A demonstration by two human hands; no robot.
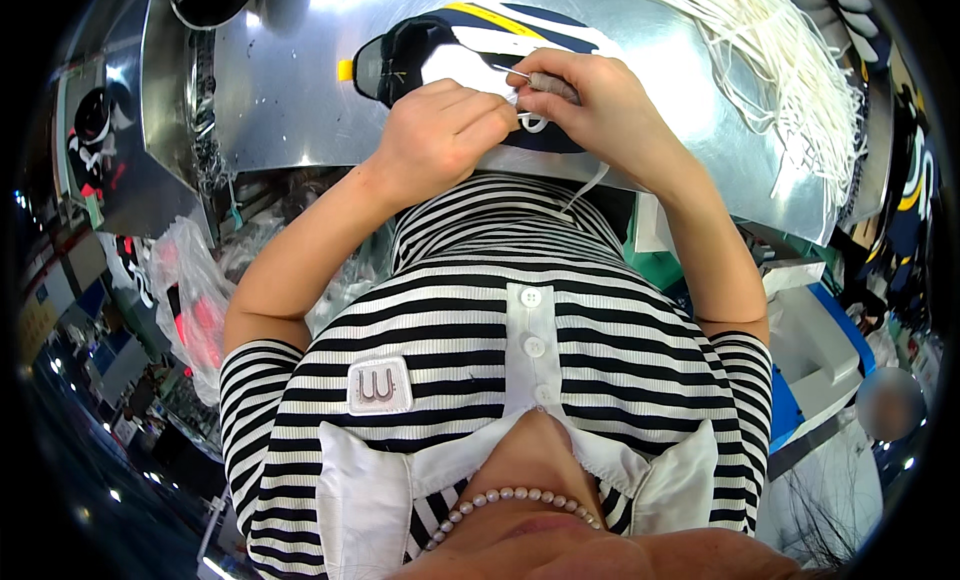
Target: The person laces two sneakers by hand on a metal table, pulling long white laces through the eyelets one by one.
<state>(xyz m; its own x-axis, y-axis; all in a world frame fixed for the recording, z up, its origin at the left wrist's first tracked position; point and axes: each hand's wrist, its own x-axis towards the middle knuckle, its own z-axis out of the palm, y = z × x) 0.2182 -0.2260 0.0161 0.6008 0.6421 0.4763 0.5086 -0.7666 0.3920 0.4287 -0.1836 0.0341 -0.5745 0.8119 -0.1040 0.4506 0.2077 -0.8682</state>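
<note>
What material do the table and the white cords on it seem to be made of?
The table looks like bare sheet metal, probably steel: silvery, smooth, with bright glare. The white cords look like soft woven textile, perhaps cotton or synthetic: matte, limp, tangled in a heap.

Dark navy garment with white and yellow stripes on silver metal table, white cords far right, black-white striped shirt near, pale pearl necklace.
</note>
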